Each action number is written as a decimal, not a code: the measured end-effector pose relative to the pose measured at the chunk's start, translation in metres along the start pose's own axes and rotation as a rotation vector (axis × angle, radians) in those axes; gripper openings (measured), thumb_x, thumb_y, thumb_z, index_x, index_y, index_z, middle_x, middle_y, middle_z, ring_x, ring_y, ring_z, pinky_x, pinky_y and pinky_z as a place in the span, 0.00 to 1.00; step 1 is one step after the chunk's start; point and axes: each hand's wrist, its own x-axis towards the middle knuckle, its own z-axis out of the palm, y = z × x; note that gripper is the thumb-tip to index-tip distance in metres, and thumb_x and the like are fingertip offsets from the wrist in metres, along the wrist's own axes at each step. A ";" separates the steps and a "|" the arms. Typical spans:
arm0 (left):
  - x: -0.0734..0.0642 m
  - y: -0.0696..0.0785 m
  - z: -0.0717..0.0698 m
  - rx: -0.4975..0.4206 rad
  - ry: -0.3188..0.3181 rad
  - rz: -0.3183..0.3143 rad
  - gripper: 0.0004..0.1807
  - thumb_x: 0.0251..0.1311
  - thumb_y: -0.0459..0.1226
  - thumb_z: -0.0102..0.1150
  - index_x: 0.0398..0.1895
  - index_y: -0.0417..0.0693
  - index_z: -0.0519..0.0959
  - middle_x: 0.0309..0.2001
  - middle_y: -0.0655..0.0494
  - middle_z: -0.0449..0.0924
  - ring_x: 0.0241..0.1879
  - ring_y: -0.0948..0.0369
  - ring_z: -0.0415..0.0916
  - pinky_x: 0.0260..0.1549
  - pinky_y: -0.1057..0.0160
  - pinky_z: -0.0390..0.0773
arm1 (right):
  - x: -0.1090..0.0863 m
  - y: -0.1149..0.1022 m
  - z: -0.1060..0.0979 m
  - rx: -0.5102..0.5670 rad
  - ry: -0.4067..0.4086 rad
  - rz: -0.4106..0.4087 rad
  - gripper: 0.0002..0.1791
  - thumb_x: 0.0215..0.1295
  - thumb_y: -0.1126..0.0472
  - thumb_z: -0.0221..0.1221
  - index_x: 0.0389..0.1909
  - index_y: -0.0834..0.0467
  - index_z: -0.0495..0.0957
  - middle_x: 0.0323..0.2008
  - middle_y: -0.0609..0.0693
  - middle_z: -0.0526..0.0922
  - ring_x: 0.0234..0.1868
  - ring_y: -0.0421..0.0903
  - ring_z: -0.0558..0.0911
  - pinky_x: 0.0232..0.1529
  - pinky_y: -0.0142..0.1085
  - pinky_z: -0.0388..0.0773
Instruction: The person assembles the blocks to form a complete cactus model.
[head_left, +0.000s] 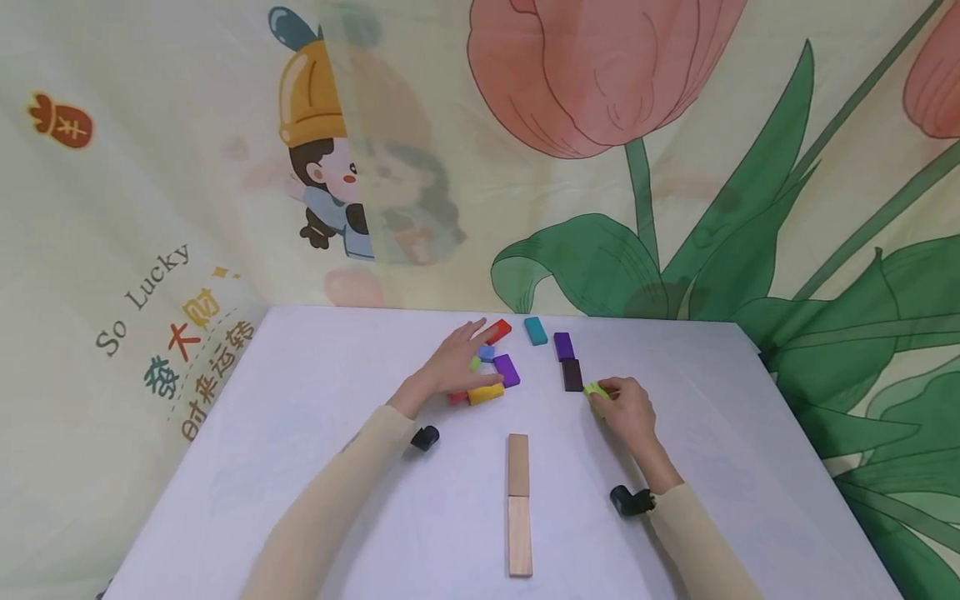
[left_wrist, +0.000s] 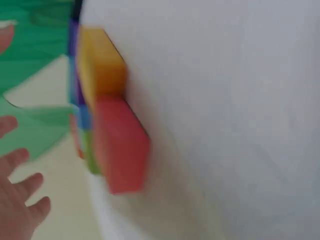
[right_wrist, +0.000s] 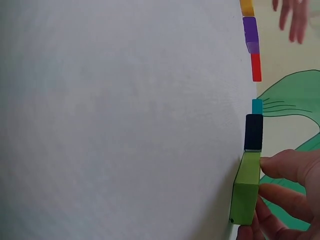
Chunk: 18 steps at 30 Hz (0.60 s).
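Note:
My right hand [head_left: 630, 412] pinches a light green block [head_left: 595, 392] between thumb and fingers. This green block stands at the near end of a dark block [head_left: 572, 375], which lines up with a purple block [head_left: 563, 346]. With fingers spread, my left hand [head_left: 453, 360] hovers over a loose cluster at the back middle of the table. That cluster has a yellow block [head_left: 487, 394], a second purple block [head_left: 507, 371], a red block [head_left: 498, 331], a blue block [head_left: 487, 353] and a pinkish-red block [left_wrist: 120, 145]. A green block there is partly hidden by the hand.
Two plain wooden blocks [head_left: 518, 465] lie end to end in the middle of the white table [head_left: 337, 517]. A teal block [head_left: 536, 331] lies near the back edge. A printed cloth [head_left: 420, 283] hangs right behind the table.

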 end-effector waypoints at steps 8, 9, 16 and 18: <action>-0.065 0.042 -0.003 -0.112 -0.015 0.033 0.47 0.52 0.63 0.61 0.74 0.60 0.59 0.77 0.55 0.50 0.74 0.50 0.54 0.61 0.38 0.69 | 0.002 0.003 -0.001 0.010 0.006 -0.005 0.21 0.60 0.57 0.62 0.50 0.67 0.80 0.43 0.64 0.84 0.41 0.56 0.82 0.27 0.34 0.73; -0.071 0.044 -0.002 -0.113 -0.025 0.019 0.46 0.52 0.63 0.61 0.74 0.60 0.59 0.77 0.56 0.51 0.74 0.50 0.55 0.60 0.38 0.70 | 0.002 0.003 -0.001 0.011 0.004 -0.004 0.21 0.60 0.56 0.62 0.50 0.66 0.80 0.43 0.64 0.83 0.41 0.56 0.82 0.28 0.34 0.73; -0.109 0.054 0.018 -0.086 -0.061 0.036 0.45 0.51 0.61 0.63 0.73 0.60 0.61 0.75 0.55 0.56 0.72 0.53 0.59 0.59 0.43 0.74 | 0.002 0.003 0.000 0.027 -0.016 -0.003 0.21 0.61 0.57 0.62 0.50 0.67 0.80 0.44 0.64 0.84 0.41 0.56 0.82 0.27 0.32 0.73; -0.117 0.058 0.025 -0.078 -0.070 0.057 0.45 0.51 0.62 0.63 0.72 0.60 0.62 0.75 0.55 0.57 0.72 0.53 0.59 0.59 0.43 0.74 | 0.002 0.003 0.001 0.036 -0.018 -0.008 0.21 0.61 0.57 0.62 0.50 0.68 0.80 0.44 0.64 0.84 0.41 0.56 0.82 0.27 0.33 0.73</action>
